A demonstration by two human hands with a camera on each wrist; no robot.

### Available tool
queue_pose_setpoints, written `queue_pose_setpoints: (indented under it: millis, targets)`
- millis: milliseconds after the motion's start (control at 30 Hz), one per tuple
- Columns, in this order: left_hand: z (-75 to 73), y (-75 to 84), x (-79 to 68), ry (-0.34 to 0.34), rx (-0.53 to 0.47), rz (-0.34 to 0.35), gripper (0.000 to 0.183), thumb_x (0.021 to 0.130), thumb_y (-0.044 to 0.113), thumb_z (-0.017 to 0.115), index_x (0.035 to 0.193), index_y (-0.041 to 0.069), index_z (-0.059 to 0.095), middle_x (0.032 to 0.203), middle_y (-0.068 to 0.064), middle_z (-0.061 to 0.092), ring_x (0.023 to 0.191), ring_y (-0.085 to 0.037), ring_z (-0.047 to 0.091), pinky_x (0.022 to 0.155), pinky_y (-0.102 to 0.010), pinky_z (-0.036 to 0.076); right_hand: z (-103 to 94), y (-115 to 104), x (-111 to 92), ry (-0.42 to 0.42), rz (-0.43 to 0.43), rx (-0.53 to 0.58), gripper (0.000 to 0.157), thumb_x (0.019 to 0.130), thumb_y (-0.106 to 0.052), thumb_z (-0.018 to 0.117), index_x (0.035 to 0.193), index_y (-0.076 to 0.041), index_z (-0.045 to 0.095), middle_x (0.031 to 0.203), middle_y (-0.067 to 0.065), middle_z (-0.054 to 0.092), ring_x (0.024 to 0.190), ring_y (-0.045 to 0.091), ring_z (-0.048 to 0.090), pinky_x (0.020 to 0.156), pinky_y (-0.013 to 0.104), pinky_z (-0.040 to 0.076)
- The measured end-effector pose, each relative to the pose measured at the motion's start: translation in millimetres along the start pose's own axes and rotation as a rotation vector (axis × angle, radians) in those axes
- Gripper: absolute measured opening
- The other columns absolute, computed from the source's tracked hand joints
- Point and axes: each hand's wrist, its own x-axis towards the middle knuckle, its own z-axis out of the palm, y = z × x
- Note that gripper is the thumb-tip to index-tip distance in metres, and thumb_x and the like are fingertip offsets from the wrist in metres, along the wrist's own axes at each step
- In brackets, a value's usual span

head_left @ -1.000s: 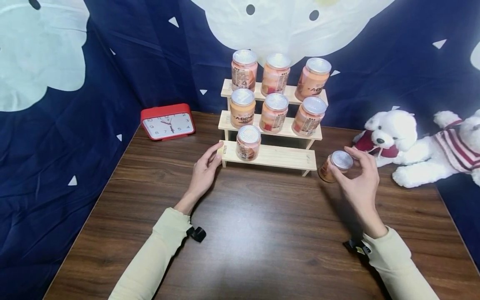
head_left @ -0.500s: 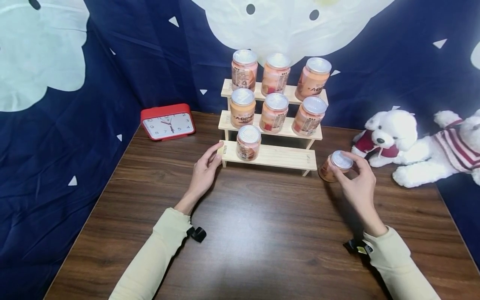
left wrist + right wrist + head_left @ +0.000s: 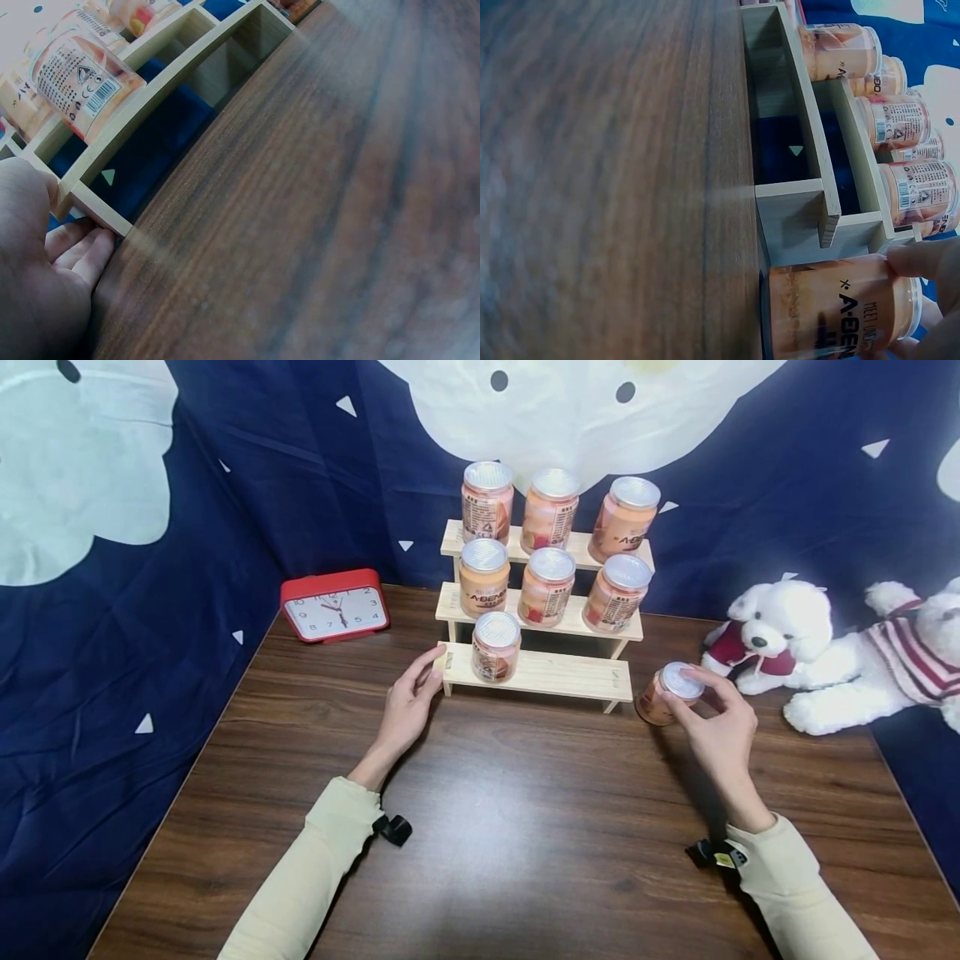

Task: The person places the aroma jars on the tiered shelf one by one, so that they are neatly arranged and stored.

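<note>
A three-step wooden display stand (image 3: 555,675) holds clear jars with orange contents and silver lids. One such jar (image 3: 496,647) is on the lowest step, near its left end. My left hand (image 3: 408,706) grips the left end of that step; in the left wrist view its fingers (image 3: 82,251) curl by the stand's leg. Right of the stand, another jar (image 3: 654,697) stands upright on the table. My right hand (image 3: 723,727) holds it near the lid, thumb on the near side and fingers around the far side. The right wrist view shows its printed label (image 3: 847,315) beside the stand.
Three jars (image 3: 551,510) line the top step and three jars (image 3: 547,587) the middle one. A red alarm clock (image 3: 336,603) stands at the back left. White plush dogs (image 3: 780,627) lie at the right. A dark blue curtain (image 3: 300,468) hangs behind the wooden table (image 3: 480,827).
My right hand's fingers have closed in from beside the jar onto its lid area. The jar and my left hand have stayed in place.
</note>
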Motion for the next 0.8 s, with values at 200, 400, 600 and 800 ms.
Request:
queue_pose_setpoints:
  millis: [200,400,600,800]
  targets:
    - [0.3,0.4,-0.2,0.0,-0.014,-0.011,0.041,0.114,0.031,0.066,0.153,0.045,0.065,0.15,0.005,0.071,0.136,-0.01,0.068,0.115,-0.03,0.053,-0.2,0.9,0.3,0.023,0.0,0.055,0.037,0.081,0.009,0.094,0.116,0.006,0.083,0.13,0.013,0.08,0.113,-0.004,0.07,0.095,0.011,0.054]
    - [0.8,8.0,-2.0,0.007,0.001,0.026,0.042,0.115,0.025,0.065,0.155,0.038,0.066,0.147,0.002,0.073,0.134,-0.015,0.069,0.112,-0.031,0.056,-2.3,-3.6,1.3,0.05,-0.041,0.093,0.035,0.079,0.012,0.094,0.113,0.007,0.084,0.126,0.012,0.081,0.118,0.002,0.072,0.101,0.015,0.054]
    - [1.5,13.4,-3.8,0.017,0.022,0.025,0.042,0.115,0.024,0.064,0.154,0.04,0.066,0.143,0.005,0.075,0.131,-0.014,0.071,0.109,-0.028,0.057,-6.0,-16.2,3.2,0.084,-0.084,0.124,0.036,0.077,0.014,0.094,0.111,0.008,0.084,0.128,0.014,0.081,0.123,0.008,0.072,0.109,0.021,0.052]
    - [0.8,7.4,-2.4,0.002,-0.001,0.026,0.041,0.115,0.029,0.064,0.155,0.039,0.065,0.147,0.005,0.073,0.135,-0.012,0.069,0.115,-0.031,0.054,-7.6,-29.3,4.0,0.095,-0.105,0.221,0.036,0.078,0.015,0.09,0.113,0.013,0.081,0.127,0.004,0.081,0.122,0.014,0.072,0.109,0.022,0.052]
